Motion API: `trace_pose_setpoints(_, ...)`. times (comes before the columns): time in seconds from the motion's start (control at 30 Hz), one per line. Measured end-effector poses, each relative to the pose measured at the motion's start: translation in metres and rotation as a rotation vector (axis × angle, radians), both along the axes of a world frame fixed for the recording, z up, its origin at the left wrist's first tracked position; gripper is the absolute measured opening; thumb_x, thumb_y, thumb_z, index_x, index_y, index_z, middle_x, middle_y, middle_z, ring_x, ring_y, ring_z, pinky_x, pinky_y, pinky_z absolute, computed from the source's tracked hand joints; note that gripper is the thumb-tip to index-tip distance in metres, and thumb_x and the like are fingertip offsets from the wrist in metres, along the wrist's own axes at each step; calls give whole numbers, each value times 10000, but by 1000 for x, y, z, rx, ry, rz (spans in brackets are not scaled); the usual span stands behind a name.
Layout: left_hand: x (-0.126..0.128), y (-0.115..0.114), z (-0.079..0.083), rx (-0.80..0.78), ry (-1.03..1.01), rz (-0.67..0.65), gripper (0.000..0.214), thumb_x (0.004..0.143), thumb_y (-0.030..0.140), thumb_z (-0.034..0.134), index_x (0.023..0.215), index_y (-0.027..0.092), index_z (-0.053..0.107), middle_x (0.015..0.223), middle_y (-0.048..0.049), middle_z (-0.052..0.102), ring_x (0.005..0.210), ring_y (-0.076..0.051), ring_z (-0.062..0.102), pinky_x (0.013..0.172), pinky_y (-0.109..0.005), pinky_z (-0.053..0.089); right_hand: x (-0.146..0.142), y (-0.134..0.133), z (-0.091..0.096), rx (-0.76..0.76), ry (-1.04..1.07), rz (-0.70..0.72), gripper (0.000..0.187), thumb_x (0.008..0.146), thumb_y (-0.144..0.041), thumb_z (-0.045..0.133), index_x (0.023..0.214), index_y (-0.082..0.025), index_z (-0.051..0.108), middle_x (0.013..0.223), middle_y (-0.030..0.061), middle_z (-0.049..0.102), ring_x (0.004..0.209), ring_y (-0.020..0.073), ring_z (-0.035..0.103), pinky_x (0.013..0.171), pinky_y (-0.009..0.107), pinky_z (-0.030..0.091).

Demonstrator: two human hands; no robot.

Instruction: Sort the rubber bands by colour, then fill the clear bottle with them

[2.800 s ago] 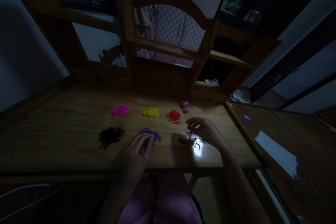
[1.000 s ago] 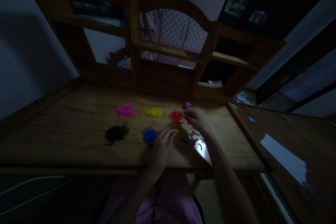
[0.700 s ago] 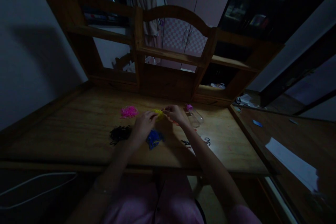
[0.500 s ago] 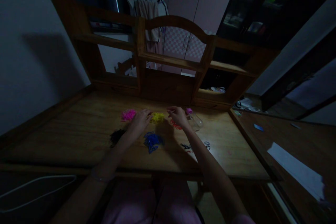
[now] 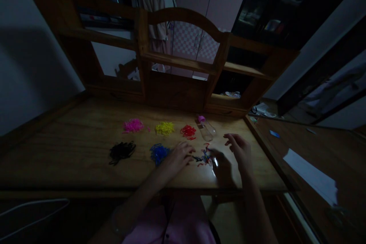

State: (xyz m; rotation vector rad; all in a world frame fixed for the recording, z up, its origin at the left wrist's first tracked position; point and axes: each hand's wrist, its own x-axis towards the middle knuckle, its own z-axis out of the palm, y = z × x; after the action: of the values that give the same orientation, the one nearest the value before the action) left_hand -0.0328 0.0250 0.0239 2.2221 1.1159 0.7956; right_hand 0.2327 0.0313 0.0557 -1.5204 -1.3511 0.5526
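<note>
Small rubber bands lie sorted by colour on a wooden desk [image 5: 71, 152]: a pink pile [image 5: 133, 125], a yellow pile [image 5: 164, 128], a red pile [image 5: 188, 131], a black pile [image 5: 121, 151] and a blue pile [image 5: 158, 152]. A mixed, unsorted cluster [image 5: 204, 157] lies right of the blue pile. My left hand [image 5: 178, 156] rests on the desk between the blue pile and the mixed cluster, fingers curled toward the cluster. My right hand [image 5: 239, 145] hovers just right of the cluster with fingers spread and loosely bent, nothing visible in it.
A clear bottle with a pink cap [image 5: 206, 126] lies on its side behind the mixed cluster. A wooden hutch with shelves [image 5: 183, 61] rises at the back of the desk. White paper [image 5: 311, 175] lies on a surface to the right. The room is dim.
Both hands have drawn back from the yellow and red piles at the rear to the mixed cluster near the front edge. The view has tilted down a little.
</note>
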Motion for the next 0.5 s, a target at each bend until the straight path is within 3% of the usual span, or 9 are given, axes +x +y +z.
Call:
trace_pose_setpoints(0.2, 18, 1, -20, 55, 127, 43, 37, 853, 180, 579, 823, 193, 560, 938, -41, 569, 933, -203, 528, 834, -337, 441, 10, -35, -12, -38, -3, -58, 351, 857, -496, 550, 906, -179, 693, 796, 62, 674, 691, 184, 610, 556, 252, 431)
trace_pose_setpoints(0.5, 30, -12, -16, 13, 108, -4, 53, 911, 180, 481, 908, 194, 532, 965, -39, 574, 960, -197, 511, 881, -334, 410, 8, -53, -30, -126, -21, -131, 363, 863, -502, 534, 900, -176, 690, 882, 65, 704, 788, 215, 652, 676, 279, 474)
